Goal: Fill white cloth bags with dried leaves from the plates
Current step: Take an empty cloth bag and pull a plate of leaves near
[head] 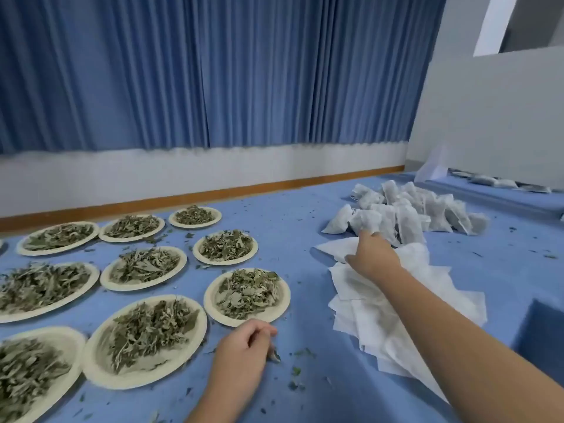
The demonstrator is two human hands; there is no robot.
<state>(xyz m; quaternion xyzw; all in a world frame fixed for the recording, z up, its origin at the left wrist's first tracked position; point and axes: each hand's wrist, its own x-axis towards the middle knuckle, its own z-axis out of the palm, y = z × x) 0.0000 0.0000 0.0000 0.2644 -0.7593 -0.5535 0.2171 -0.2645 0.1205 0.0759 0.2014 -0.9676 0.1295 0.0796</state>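
Observation:
Several cream paper plates of dried green leaves cover the left half of the blue table (305, 215). The nearest plate (210, 303) lies just beyond my left hand (244, 349), which rests on the table with its fingers loosely curled; a leaf scrap (275, 357) lies at its fingertips. My right hand (370, 254) reaches across a heap of flat empty white cloth bags (427, 303). Its straight fingers touch the near edge of a pile of filled white bags (412, 209), and it holds nothing that I can see.
Leaf crumbs are scattered over the table. A blue curtain (213, 71) and a white wall with a wooden strip run behind it. At the far right, a raised ledge carries more filled bags (494, 182) and a white sheet (433, 169). A darker recess (543, 331) opens at the right edge.

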